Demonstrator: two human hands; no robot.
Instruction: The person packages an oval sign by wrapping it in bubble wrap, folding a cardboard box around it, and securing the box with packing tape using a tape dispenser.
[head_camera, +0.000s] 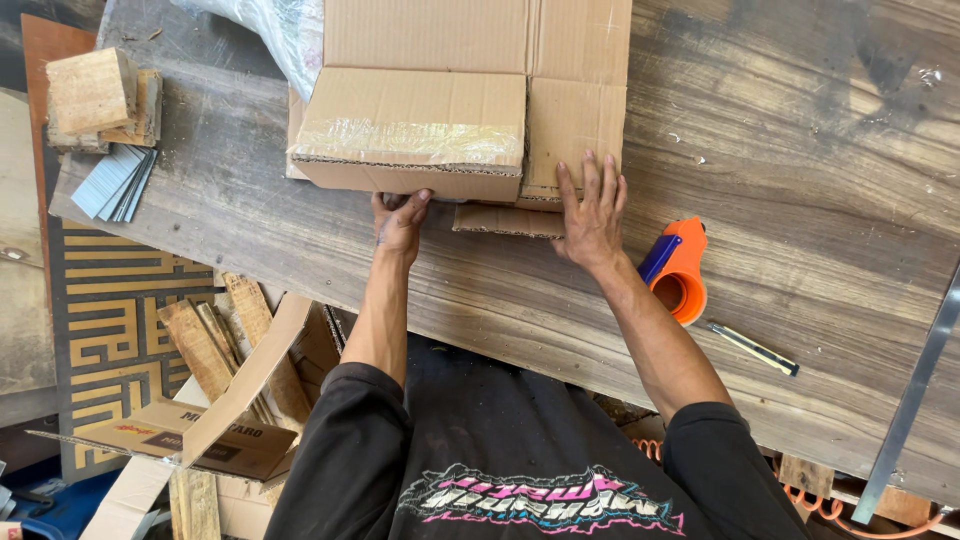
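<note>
Because the cardboard box sits near the worktop edge with its flaps only held, it could spring open: the left hand curls its fingers under the taped front flap, while the right hand presses flat, fingers spread, on the side flap. A slip might also knock the orange tape dispenser just beside the right wrist.
</note>
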